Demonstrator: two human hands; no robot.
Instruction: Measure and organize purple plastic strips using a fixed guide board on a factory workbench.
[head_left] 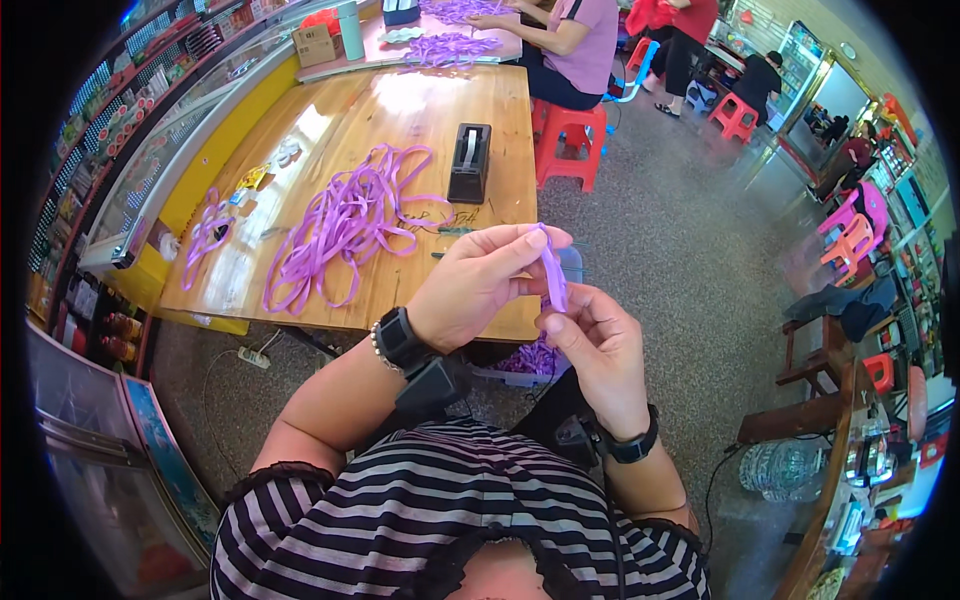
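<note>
A purple ribbon (pixel 553 275) is stretched between my two hands, just past the right edge of the wooden table. My left hand (pixel 490 277) pinches its upper end between thumb and fingers. Lower down, my right hand (pixel 597 345) grips the ribbon's bottom part with thumb and bent fingers. On the table to the left lies a loose heap of purple ribbons (pixel 350 222). A black tape dispenser (pixel 469 165) stands beyond my left hand. Below the table edge, a clear plastic bin (pixel 515 378) holds more purple ribbon pieces.
A smaller ribbon bundle (pixel 206 238) lies at the wooden table's (pixel 420 100) left. Someone in a pink top (pixel 588 40) sits on a red stool (pixel 571 145) at the far end, handling purple strips (pixel 447 50). A glass display counter (pixel 165 130) runs along the left.
</note>
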